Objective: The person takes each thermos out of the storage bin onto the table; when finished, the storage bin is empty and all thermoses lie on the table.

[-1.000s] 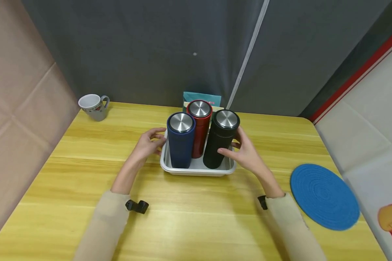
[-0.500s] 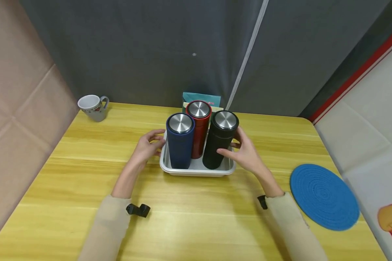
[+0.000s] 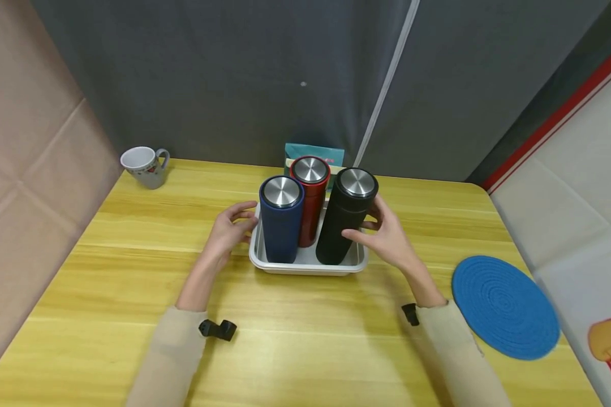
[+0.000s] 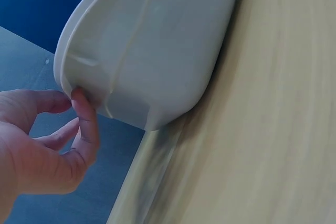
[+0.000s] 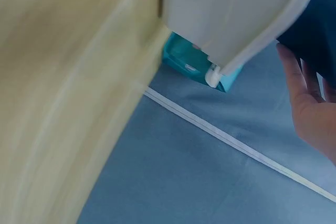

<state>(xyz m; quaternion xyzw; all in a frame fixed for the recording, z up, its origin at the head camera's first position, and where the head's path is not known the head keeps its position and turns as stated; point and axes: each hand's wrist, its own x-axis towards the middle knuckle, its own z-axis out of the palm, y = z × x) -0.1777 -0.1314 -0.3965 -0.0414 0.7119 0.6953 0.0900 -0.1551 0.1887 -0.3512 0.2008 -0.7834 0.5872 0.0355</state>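
In the head view, a white tray [image 3: 305, 269] holds a blue thermos bottle [image 3: 282, 229], a red thermos bottle [image 3: 313, 209] and a black thermos bottle [image 3: 343, 220], all with steel-topped lids. My right hand [image 3: 387, 237] grips the black bottle from its right side, thumb in front; the bottle leans slightly right. At the tray's left side, my left hand [image 3: 230, 229] holds the rim; the left wrist view shows its curled fingertips [image 4: 81, 98] at the tray corner. The right wrist view shows fingers [image 5: 294, 72] against the dark bottle beside the tray wall [image 5: 226, 9].
Behind the red bottle stands a teal packet [image 3: 315, 151] against the grey curtain [image 3: 224, 85]. A patterned mug [image 3: 150, 169] is at the table's back left corner. A round blue mat [image 3: 506, 308] lies on the right of the wooden table [image 3: 305, 339].
The black bottle's top has shifted slightly right and up, and my right hand has moved with it. My left hand stays at the tray's left edge.
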